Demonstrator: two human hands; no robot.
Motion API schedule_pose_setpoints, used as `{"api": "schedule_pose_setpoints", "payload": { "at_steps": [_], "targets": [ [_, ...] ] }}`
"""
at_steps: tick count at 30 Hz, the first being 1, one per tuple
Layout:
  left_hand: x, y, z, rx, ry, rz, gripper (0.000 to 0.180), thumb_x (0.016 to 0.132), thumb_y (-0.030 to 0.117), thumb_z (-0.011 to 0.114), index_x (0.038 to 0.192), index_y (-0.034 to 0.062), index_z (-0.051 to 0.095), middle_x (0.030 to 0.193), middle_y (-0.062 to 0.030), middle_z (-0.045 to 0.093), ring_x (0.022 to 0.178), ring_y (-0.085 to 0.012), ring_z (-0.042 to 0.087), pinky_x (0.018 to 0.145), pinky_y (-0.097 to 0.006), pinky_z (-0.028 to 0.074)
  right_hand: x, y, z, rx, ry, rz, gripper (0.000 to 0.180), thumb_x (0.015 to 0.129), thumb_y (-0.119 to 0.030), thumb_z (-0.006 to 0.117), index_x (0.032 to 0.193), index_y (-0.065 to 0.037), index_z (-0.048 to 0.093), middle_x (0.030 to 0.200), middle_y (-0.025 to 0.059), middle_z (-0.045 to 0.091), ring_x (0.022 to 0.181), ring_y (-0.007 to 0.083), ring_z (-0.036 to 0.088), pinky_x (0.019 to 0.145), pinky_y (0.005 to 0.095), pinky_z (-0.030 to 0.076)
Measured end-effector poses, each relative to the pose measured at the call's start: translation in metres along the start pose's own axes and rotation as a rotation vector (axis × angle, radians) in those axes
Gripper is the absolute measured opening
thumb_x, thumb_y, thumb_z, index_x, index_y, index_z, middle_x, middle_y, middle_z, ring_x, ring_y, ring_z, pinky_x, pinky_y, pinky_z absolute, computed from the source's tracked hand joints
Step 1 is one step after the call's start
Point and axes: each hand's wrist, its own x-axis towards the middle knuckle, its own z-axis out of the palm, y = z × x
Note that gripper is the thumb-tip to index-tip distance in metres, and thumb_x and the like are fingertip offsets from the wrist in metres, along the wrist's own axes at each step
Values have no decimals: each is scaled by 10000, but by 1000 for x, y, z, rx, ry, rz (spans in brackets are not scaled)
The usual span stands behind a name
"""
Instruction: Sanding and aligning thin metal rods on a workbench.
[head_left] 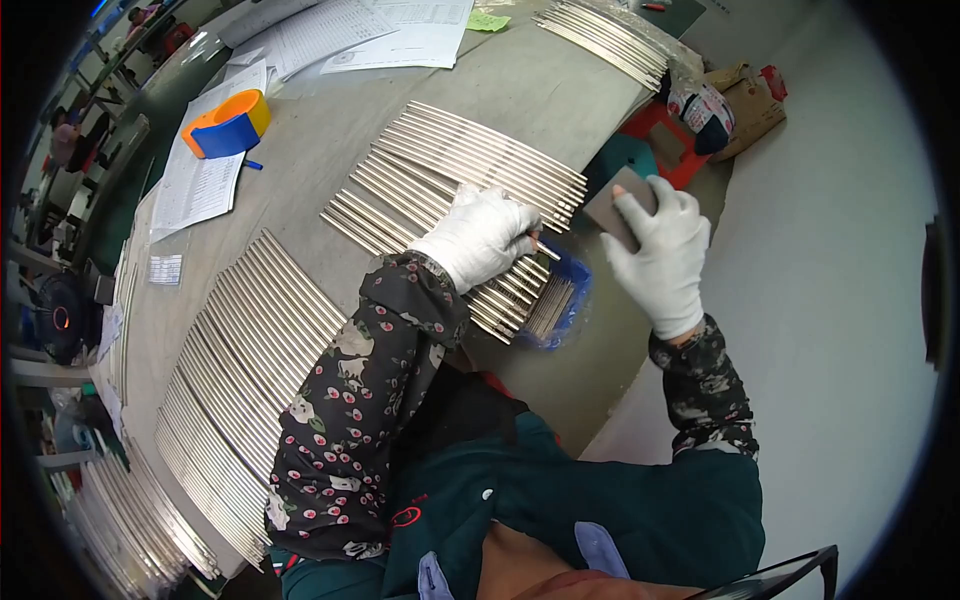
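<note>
Left hand (480, 235): white-gloved, reaching over the rod bundles, knuckles up; grip drawn nearly closed, apparently pinching one metal rod (549, 252) near its end; exact finger contact hidden beneath the glove.
Metal rod: at the right edge of the table (320, 85), tip jutting just past the left fingertips, probably to keep that end exposed.
Right hand (670, 245): raised beyond the table edge, apart from the rods; grip partly spread, thumb and fingers around a flat block (606, 213).
Flat block: grey-brown, tilted, between the right hand and the rods; seemingly held toward one side to leave much of the broad face free.
Bare fingertip (617, 190): poking out of the right glove, perhaps for better feel.
Upper rods (480, 150): side by side, ends roughly level toward the right edge, likely for easy reach.
Middle rods (405, 185): just below the upper rods, lying at nearly the same slant, partly covered by the left hand.
Long row (250, 340): left of the floral sleeve (345, 400), packed close and parallel, presumably to stop rolling and mixing.
Blue bin (580, 292): just beside the rod ends, holding thin metal pieces (550, 305), within reach of both hands.
Tape rolls (232, 125): resting on a printed sheet (195, 205), perhaps as a weight.
</note>
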Motion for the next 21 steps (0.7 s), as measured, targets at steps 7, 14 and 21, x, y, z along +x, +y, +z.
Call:
{"api": "schedule_pose_setpoints", "payload": {
  "at_steps": [7, 14, 21],
  "targets": [
    [2, -4, -2, -34, 79, -14, 106, 796, 135, 681, 863, 98, 609, 762, -77, 633, 784, -284, 609, 729, -389, 433, -2, -14, -1, 196, -9, -67, 453, 619, -270, 762, 1047, -151, 677, 1159, 140, 552, 1004, 316, 533, 813, 420, 433],
    [3, -6, 3, -145, 135, -5, 133, 746, 85, 698, 823, 85, 590, 774, -86, 617, 769, -275, 604, 728, -366, 434, 0, -16, 2, 396, -44, -180, 479, 603, -261, 769, 1055, -128, 679, 1123, 155, 576, 979, 327, 547, 811, 432, 454],
    [2, -1, -1, -130, 86, -42, 150, 743, 84, 707, 835, 83, 588, 784, -78, 613, 798, -267, 598, 745, -380, 434, -1, -15, 1, 433, -101, -201, 490, 617, -267, 764, 1081, -142, 672, 1156, 138, 567, 1001, 318, 540, 843, 425, 447]
  ]
}}
